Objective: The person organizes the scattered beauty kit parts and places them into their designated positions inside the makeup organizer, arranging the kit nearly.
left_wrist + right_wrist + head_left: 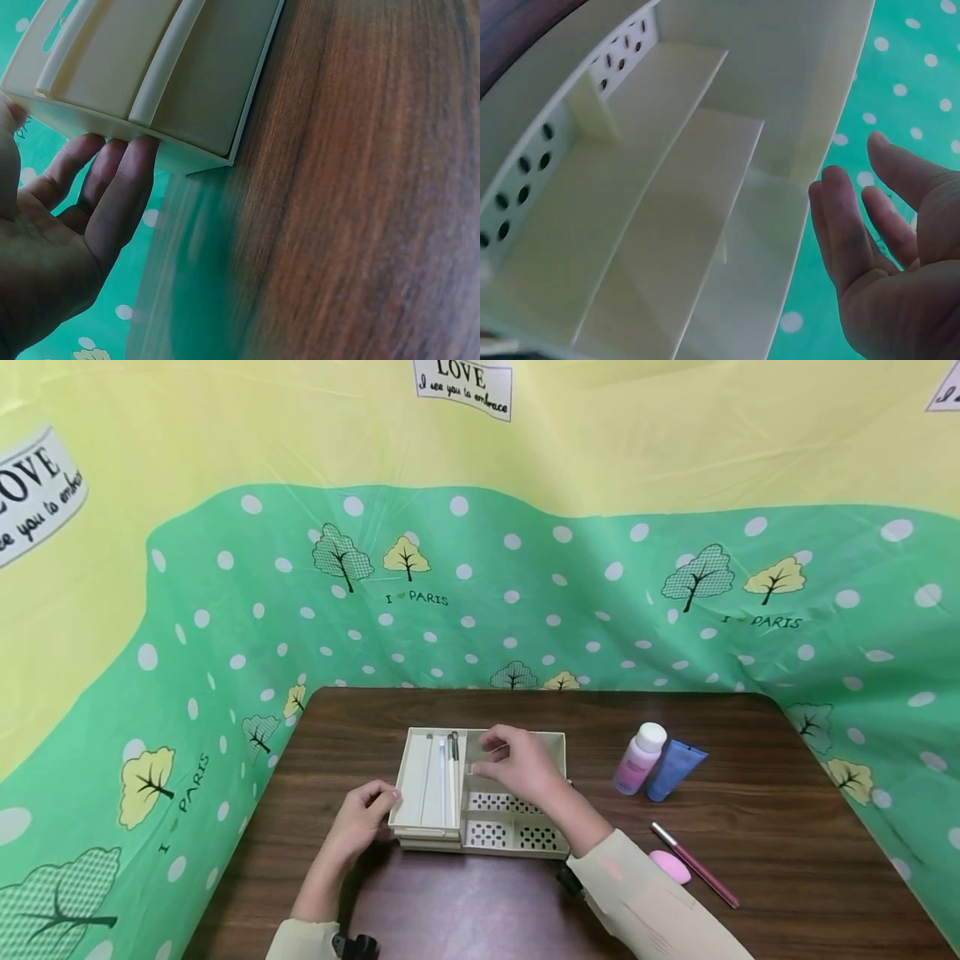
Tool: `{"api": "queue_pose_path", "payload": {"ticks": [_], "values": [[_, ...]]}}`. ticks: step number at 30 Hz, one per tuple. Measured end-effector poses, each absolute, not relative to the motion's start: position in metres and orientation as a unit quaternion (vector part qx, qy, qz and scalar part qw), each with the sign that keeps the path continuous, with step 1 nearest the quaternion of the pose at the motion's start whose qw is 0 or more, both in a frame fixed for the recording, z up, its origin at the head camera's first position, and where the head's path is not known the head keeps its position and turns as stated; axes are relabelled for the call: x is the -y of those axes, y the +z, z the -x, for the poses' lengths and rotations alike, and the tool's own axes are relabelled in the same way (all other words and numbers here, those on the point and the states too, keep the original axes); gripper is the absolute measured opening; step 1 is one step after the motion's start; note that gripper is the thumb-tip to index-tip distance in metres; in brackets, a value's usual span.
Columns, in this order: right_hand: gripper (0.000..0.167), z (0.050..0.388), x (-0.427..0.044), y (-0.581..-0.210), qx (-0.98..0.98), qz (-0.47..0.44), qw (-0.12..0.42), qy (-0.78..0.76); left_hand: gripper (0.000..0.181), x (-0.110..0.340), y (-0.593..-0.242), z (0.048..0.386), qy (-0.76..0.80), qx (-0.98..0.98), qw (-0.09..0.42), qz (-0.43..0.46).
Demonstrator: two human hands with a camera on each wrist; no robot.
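Note:
A cream organizer box (480, 853) stands on the table, with several thin brushes (452, 760) lying in its left tray. My left hand (358, 822) is at the box's left side; in the left wrist view, fingertips of the left hand (97, 191) touch the side wall of the box (187, 154). Over the divided right section hovers my right hand (525, 766), fingers bent loosely with nothing visible between them. The right wrist view shows that hand (889, 240) beside the stepped compartments of the box (667, 180), the holed panel at their far left.
Right of the box stand a pink bottle with a white cap (638, 760) and a blue tube (673, 770). Nearer the front lie a pink sponge (670, 867) and a dark red brush (697, 867) on the wooden table (810, 860). Patterned cloth (465, 635) hangs behind.

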State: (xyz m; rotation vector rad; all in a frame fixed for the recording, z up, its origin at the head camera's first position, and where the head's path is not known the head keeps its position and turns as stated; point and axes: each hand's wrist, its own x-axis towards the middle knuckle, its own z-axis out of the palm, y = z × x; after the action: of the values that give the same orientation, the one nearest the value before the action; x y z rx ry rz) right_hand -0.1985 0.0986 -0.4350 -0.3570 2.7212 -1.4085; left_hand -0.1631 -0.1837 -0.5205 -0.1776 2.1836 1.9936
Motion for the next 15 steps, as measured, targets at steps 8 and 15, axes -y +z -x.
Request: {"api": "queue_pose_path", "payload": {"ticks": [8, 15], "values": [[0.030, 0.189, -0.130, -0.440, -0.885, 0.097, -0.003, -0.456, 0.016, 0.184, -0.522, 0.162, 0.671, -0.733, 0.092, 0.062], [0.026, 0.186, -0.161, -0.447, -0.897, 0.085, -0.044, -0.432, 0.017, 0.185, -0.520, 0.163, 0.672, -0.733, 0.092, 0.057]]}}
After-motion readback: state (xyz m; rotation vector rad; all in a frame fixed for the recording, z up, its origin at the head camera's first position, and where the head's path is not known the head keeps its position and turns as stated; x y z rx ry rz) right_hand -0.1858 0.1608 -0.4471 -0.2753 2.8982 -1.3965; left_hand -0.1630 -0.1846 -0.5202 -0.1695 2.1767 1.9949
